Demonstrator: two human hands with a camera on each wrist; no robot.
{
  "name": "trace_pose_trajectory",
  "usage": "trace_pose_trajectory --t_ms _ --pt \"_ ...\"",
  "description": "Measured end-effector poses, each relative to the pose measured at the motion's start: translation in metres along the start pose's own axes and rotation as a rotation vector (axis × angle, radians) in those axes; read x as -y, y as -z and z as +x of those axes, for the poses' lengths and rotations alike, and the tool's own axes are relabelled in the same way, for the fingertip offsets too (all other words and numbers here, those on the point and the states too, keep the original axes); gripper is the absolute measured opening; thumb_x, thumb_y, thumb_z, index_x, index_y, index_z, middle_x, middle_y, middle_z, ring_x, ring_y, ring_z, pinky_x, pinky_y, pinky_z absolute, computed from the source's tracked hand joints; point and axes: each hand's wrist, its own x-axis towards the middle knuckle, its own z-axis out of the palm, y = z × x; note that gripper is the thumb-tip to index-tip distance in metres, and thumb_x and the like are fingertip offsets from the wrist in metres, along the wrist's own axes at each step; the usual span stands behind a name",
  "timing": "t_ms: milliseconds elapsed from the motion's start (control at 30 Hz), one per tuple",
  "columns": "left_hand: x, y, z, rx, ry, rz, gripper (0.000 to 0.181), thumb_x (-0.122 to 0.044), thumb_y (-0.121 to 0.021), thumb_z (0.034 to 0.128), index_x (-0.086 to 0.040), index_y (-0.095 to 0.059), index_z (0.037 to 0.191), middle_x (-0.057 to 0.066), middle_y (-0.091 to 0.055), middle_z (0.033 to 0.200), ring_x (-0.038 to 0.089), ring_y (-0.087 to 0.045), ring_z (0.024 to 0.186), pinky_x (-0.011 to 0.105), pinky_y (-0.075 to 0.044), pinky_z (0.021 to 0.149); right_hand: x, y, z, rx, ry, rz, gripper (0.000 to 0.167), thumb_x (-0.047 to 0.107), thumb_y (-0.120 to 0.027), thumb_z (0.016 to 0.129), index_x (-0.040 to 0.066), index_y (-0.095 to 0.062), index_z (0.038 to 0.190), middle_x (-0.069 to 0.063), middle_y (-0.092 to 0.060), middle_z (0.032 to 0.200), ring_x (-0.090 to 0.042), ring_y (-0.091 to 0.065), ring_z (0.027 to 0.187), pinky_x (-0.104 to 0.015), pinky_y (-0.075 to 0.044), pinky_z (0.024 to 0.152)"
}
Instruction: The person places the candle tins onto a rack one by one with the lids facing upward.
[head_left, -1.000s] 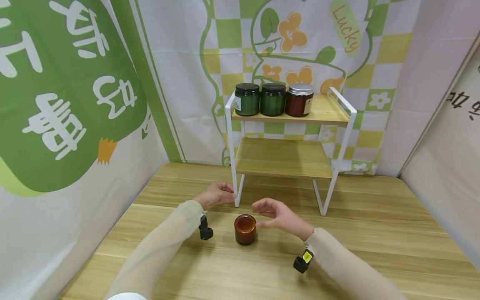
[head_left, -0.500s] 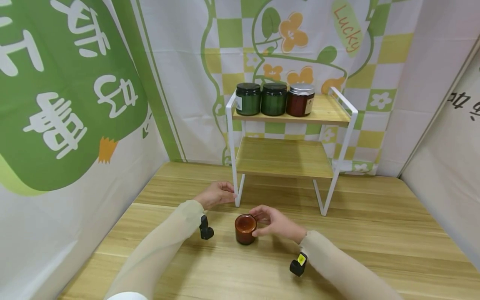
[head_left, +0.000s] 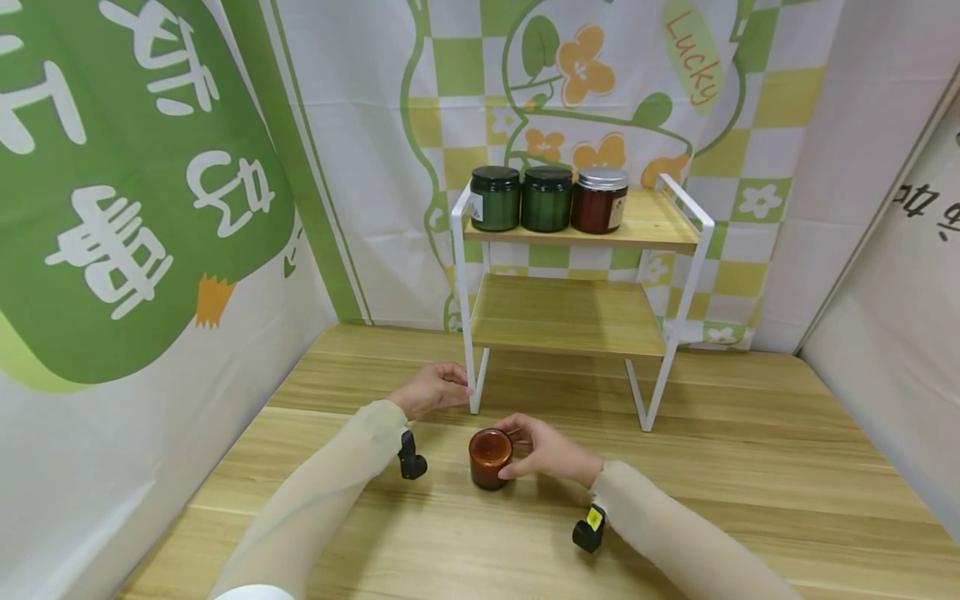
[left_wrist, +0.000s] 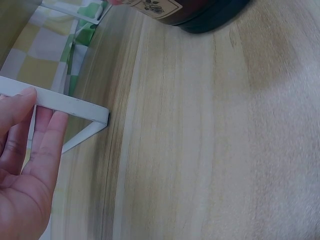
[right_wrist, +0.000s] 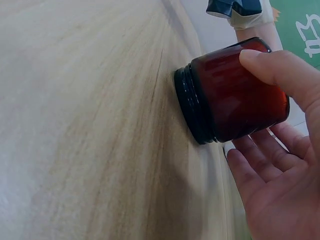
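Observation:
An amber glass jar [head_left: 489,460] stands upside down on the table, its dark lid [right_wrist: 194,107] against the wood. My right hand [head_left: 551,452] holds it from the right, thumb [right_wrist: 265,65] on the near side and fingers round the far side. In the left wrist view, part of a printed label [left_wrist: 157,7] shows on the jar. My left hand [head_left: 431,390] pinches the front left leg [left_wrist: 55,101] of a white-framed two-tier shelf [head_left: 567,315], thumb on one side of the bar and fingertips on the other.
Two green jars with black lids [head_left: 495,200] and a dark red jar with a silver lid [head_left: 598,202] stand in a row on the upper tier. The lower tier [head_left: 567,315] is bare wood. Printed cloth [head_left: 360,167] hangs behind the wooden table [head_left: 420,533].
My right hand has moved left and slightly down onto the amber jar, its thumb and fingers closing round it. The left hand stays at the shelf leg.

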Motion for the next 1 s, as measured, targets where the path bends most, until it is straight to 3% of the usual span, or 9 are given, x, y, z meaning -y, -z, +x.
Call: trace_pose_trajectory --t_ms 533,1000 --pt "-0.0018 -0.0006 -0.0011 0.001 0.007 0.006 0.016 0.009 -0.059 0.0906 -0.006 -0.054 0.094 0.008 -0.059 0.095 0.022 -0.063 0.094 0.033 -0.056 0.093 -0.0001 -0.0053 0.0049 0.014 0.005 -0.04 0.063 0.001 -0.079 0.077 -0.007 -0.045 0.13 -0.019 -0.058 0.125 -0.028 -0.055 0.116 -0.045 -0.048 0.104" --pt "-0.003 -0.0009 -0.0028 0.007 0.007 0.011 0.014 0.008 -0.058 0.0916 -0.005 -0.054 0.096 0.007 -0.059 0.095 0.025 -0.062 0.098 0.045 -0.049 0.103 -0.0027 -0.005 0.006 0.022 0.0 -0.071 0.065 0.005 -0.081 0.077 -0.005 -0.046 0.13 -0.015 -0.058 0.125 -0.022 -0.056 0.115 -0.036 -0.05 0.103"
